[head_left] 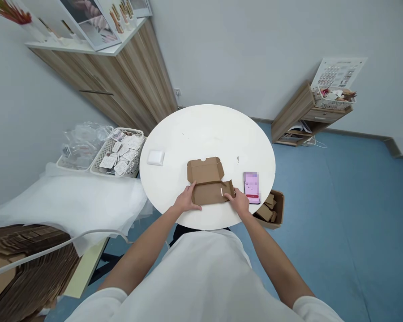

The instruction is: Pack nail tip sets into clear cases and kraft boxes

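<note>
White shirt (204, 277) at bottom centre, below a round white table (208, 134) with an open cardboard box (206, 194).
The table fills the middle of the frame, its widest stretch of white top running from the box up to the far rim; the box lies just below the table's centre, its lower edge near the lower rim. To its right, a phone (251, 188) narrows the room beside the right hand (240, 202); a white packet (155, 157) lies by the left rim, well apart. The left hand (187, 200) is spread wide, touching the box's left edge. The right hand is narrow, its thumb over the box's right end, pinching the cardboard.
</note>
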The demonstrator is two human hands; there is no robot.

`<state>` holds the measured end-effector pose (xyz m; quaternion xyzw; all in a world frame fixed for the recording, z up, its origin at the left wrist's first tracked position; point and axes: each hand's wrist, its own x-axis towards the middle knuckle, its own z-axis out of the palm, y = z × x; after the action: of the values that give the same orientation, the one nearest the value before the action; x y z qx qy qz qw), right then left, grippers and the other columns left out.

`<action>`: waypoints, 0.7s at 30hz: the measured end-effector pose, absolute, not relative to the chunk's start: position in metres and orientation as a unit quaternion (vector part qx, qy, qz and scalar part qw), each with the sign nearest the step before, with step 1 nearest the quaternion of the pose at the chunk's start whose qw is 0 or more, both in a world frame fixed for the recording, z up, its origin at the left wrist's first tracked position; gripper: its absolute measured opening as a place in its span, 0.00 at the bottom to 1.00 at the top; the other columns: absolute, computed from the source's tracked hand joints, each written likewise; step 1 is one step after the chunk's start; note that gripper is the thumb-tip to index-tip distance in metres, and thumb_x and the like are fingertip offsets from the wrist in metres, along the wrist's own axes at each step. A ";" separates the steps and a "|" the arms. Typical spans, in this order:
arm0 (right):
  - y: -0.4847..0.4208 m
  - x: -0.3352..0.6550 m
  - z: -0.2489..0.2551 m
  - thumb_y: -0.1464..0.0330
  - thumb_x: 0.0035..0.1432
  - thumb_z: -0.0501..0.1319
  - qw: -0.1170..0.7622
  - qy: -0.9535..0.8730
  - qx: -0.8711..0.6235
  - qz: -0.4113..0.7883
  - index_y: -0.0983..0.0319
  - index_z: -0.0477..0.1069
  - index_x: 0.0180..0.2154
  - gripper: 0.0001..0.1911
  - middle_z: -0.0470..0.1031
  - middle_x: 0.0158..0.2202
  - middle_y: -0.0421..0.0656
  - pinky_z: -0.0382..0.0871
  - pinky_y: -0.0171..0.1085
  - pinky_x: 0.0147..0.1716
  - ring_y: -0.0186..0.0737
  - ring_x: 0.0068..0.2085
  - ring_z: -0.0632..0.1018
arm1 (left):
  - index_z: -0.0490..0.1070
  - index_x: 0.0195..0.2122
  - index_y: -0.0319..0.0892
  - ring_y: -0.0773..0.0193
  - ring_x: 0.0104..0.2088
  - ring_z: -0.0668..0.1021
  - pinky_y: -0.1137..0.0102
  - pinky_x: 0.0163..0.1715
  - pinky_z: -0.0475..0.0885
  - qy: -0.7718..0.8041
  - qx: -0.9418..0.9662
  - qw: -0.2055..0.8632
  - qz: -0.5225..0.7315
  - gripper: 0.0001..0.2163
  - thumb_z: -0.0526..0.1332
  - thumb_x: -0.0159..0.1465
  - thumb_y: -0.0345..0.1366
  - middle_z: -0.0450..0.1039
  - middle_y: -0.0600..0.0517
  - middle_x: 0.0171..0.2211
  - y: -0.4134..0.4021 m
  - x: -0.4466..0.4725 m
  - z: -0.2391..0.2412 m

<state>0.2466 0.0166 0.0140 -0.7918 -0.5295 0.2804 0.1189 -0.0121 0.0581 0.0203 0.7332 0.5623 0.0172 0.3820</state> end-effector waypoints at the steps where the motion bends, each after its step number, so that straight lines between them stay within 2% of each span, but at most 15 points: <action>1: 0.017 0.249 0.015 0.50 0.48 0.54 0.117 -0.535 -0.784 0.292 0.60 0.66 0.42 0.25 0.71 0.29 0.44 0.59 0.36 0.28 0.42 0.32 0.71 | 0.33 0.61 0.46 0.47 0.48 0.66 0.62 0.38 0.66 0.563 0.733 0.380 0.017 0.57 0.68 0.35 0.50 0.57 0.42 0.50 0.058 -0.012 0.020; 5: 0.010 0.261 0.018 0.55 0.53 0.51 0.176 -0.584 -0.690 0.389 0.61 0.58 0.51 0.27 0.70 0.34 0.43 0.62 0.36 0.31 0.37 0.31 0.70 | 0.33 0.61 0.47 0.47 0.49 0.66 0.62 0.40 0.65 0.555 0.739 0.381 0.030 0.56 0.68 0.35 0.51 0.56 0.43 0.51 0.058 -0.015 0.020; 9: -0.001 0.268 0.018 0.62 0.49 0.56 0.173 -0.628 -0.648 0.395 0.59 0.51 0.55 0.32 0.66 0.44 0.45 0.64 0.37 0.33 0.35 0.30 0.70 | 0.34 0.61 0.48 0.49 0.46 0.68 0.63 0.39 0.65 0.548 0.739 0.390 0.034 0.55 0.68 0.36 0.51 0.58 0.43 0.50 0.057 -0.017 0.017; 12: 0.002 0.262 0.015 0.65 0.49 0.55 0.155 -0.615 -0.688 0.353 0.58 0.53 0.54 0.29 0.67 0.45 0.45 0.63 0.37 0.32 0.37 0.32 0.71 | 0.35 0.61 0.48 0.49 0.48 0.67 0.63 0.41 0.64 0.545 0.737 0.397 0.050 0.55 0.68 0.36 0.50 0.58 0.44 0.50 0.057 -0.018 0.015; 16: 0.015 0.246 0.014 0.62 0.47 0.56 0.184 -0.575 -0.727 0.326 0.60 0.57 0.52 0.28 0.67 0.39 0.45 0.64 0.38 0.33 0.39 0.34 0.70 | 0.37 0.60 0.48 0.49 0.51 0.64 0.63 0.44 0.62 0.534 0.738 0.405 0.083 0.55 0.69 0.35 0.49 0.57 0.44 0.53 0.056 -0.018 0.013; 18: 0.018 0.239 0.015 0.61 0.47 0.57 0.228 -0.574 -0.705 0.349 0.62 0.57 0.52 0.29 0.66 0.39 0.45 0.65 0.39 0.34 0.38 0.34 0.70 | 0.37 0.61 0.48 0.49 0.52 0.64 0.63 0.44 0.62 0.537 0.735 0.405 0.093 0.55 0.69 0.35 0.49 0.56 0.44 0.54 0.055 -0.018 0.013; 21: 0.018 0.232 0.019 0.60 0.45 0.59 0.276 -0.589 -0.630 0.425 0.61 0.59 0.50 0.29 0.63 0.44 0.47 0.66 0.37 0.33 0.38 0.37 0.69 | 0.36 0.61 0.47 0.49 0.52 0.63 0.63 0.44 0.62 0.545 0.729 0.402 0.096 0.55 0.68 0.35 0.50 0.55 0.44 0.55 0.054 -0.017 0.013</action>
<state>0.2321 0.0180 0.0186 -0.6298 -0.5890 0.4248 0.2756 -0.0167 0.0536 0.0128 0.7291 0.5454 0.0957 0.4022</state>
